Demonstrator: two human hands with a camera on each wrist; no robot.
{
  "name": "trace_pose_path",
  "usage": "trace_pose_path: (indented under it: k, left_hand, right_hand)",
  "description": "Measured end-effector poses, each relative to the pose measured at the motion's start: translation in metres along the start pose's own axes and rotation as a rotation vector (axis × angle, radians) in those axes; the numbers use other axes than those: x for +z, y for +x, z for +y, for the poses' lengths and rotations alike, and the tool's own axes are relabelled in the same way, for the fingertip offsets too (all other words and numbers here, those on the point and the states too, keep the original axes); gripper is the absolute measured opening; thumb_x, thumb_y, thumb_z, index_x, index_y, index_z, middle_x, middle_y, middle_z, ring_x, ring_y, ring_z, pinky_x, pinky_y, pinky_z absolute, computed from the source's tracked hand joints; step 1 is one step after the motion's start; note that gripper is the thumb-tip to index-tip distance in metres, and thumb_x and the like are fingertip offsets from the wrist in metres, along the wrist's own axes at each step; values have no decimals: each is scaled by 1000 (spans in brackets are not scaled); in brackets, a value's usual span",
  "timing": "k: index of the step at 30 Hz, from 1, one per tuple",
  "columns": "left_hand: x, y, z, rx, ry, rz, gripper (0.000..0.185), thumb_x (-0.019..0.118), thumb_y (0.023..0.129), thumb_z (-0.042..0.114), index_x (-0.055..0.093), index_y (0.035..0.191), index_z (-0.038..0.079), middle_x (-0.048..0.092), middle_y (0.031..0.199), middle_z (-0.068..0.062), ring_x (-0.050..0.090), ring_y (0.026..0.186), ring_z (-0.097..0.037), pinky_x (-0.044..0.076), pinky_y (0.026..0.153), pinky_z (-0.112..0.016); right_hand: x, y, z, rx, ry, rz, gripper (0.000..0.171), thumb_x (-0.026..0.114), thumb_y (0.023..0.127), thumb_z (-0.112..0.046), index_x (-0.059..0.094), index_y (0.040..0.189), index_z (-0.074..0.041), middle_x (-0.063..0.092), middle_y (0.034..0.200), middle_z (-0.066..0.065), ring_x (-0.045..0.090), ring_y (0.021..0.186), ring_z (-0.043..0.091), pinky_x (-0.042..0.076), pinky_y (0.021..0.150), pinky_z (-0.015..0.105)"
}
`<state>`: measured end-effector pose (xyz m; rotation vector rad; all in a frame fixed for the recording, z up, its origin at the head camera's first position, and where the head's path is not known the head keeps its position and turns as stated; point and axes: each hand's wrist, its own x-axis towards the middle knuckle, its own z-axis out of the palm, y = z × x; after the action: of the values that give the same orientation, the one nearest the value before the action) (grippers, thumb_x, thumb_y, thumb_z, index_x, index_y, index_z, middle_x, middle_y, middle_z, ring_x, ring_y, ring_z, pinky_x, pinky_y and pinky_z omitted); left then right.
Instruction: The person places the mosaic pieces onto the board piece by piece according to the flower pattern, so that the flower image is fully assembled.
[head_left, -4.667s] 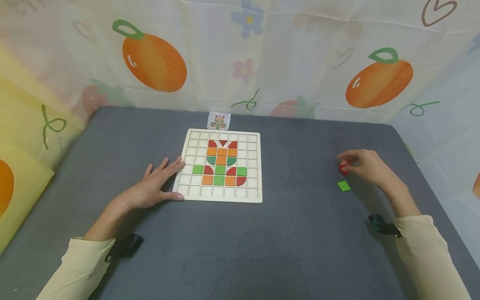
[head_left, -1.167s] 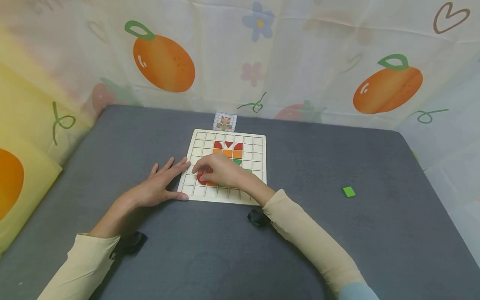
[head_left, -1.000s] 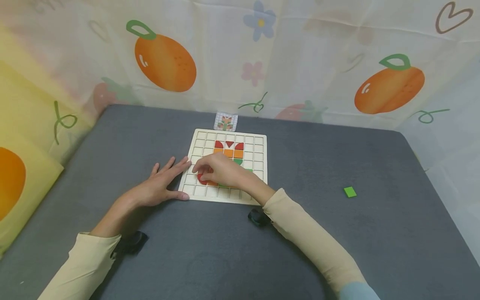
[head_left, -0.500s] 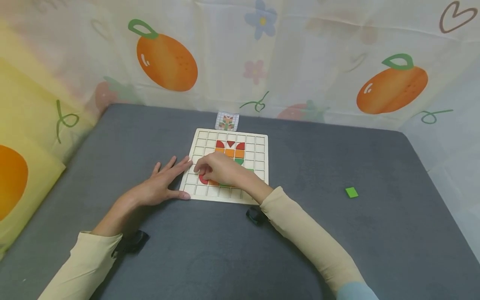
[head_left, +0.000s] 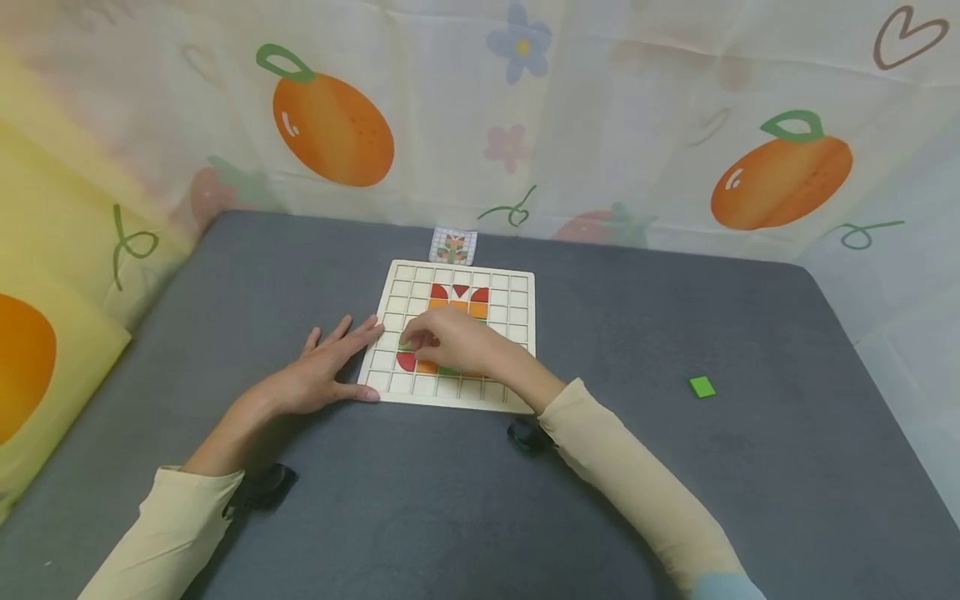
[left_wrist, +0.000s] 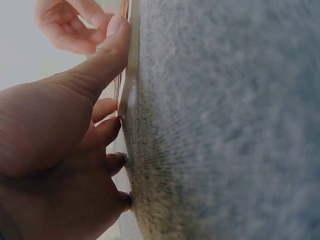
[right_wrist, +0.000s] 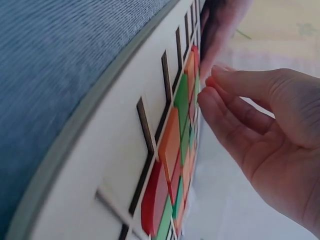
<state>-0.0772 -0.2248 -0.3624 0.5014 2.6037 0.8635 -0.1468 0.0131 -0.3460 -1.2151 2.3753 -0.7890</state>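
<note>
Pale wood makes up the grid board, a flat square tray cut into small square cells and lying on the grey, felt-like counter. Only the head view shows the whole layout: red, orange and green tiles fill the middle cells, a small pattern card stands at the board's far edge, and a loose green square tile lies well apart to the right on the counter. The right wrist view instead gives the board edge-on, showing that the tiles are thin, glossy pieces seated in dark-edged cells, with a red curved tile nearest the lens and orange and green squares beyond it. The left wrist view shows the fuzzy weave of the counter and the board's thin edge with the thumb laid against it.

The left hand lies flat, fingers straight and spread, fingertips touching the board's left edge and thumb along its near corner. The right hand reaches across the board's lower left cells, palm down, fingers loosely bent with their tips close together just above the tiles; they pinch nothing that can be seen. Both forearms wear cream sleeves.
</note>
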Motion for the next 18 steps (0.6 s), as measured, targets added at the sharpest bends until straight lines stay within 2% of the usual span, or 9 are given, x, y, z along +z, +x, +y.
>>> trace_pose_path:
  k: [6,11,18]
  left_hand:
    - [-1,0,1,-12,2,-4,97,76,82,43,23,156,10,11,163,-16,-3,147,-47,-9,109,-67]
    - [-1,-3,0,-16,11,-2,98,76,82,42,23,156,9,11,163,-17,-3,147,-47,-9,109,-67]
    - [1,-3,1,-6,12,7,98,76,82,44,22,157,10,12,163,-16,-2,147,-47,-9,110,-66]
  right_hand:
    - [-9,-19,5,2,-44,26,20,68,91,-6,72,110,-10,71,98,-3,62,88,7,49,82,21]
    - [-17,-35,19,26,-26,72,21,70,91,-7,72,111,-8,71,97,0,63,87,9,50,80,22]
    - [-41,-73,49,144,23,134,23,69,92,-9,72,114,-6,71,97,1,64,89,13,53,83,31]
